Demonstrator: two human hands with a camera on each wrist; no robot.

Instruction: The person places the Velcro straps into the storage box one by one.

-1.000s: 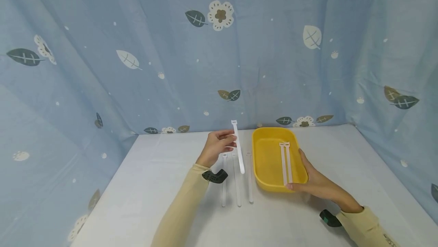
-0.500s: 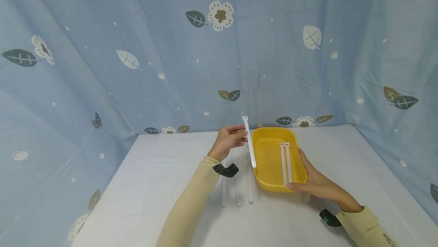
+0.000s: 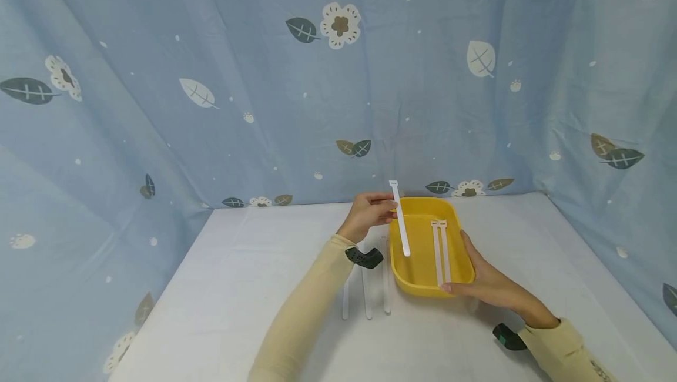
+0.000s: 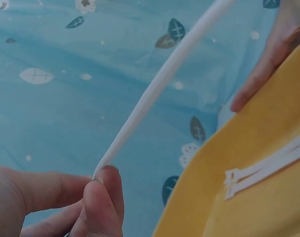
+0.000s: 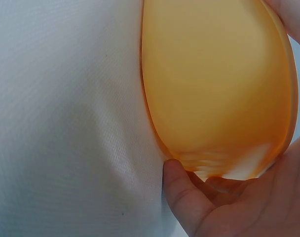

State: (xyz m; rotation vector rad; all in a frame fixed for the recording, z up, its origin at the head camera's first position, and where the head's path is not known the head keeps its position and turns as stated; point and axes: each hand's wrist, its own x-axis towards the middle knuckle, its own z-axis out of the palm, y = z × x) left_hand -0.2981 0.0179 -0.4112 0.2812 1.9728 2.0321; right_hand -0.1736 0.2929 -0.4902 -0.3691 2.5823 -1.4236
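Note:
My left hand [image 3: 368,214] pinches a white cable tie [image 3: 402,226] with a slotted head, held tilted over the left part of a yellow plastic tray [image 3: 415,265]. In the left wrist view the thumb and fingertips [image 4: 101,202] meet on the tie [image 4: 155,91], which slants up to the right. My right hand [image 3: 489,282] grips the tray by its front right corner, thumb over the front rim and fingers along the right side. Two more white cable ties [image 3: 438,255] lie side by side in the tray, heads at the back.
On the white tabletop [image 3: 254,264], several white cable ties [image 3: 367,297] lie in a row left of the tray, partly hidden by the left wrist and its black wrist camera [image 3: 365,257]. A blue patterned curtain [image 3: 254,76] hangs around the back and sides.
My left hand has carried the cable tie rightward, from over the table ties to over the tray. The right hand stays on the tray's corner, and the tray has not moved.

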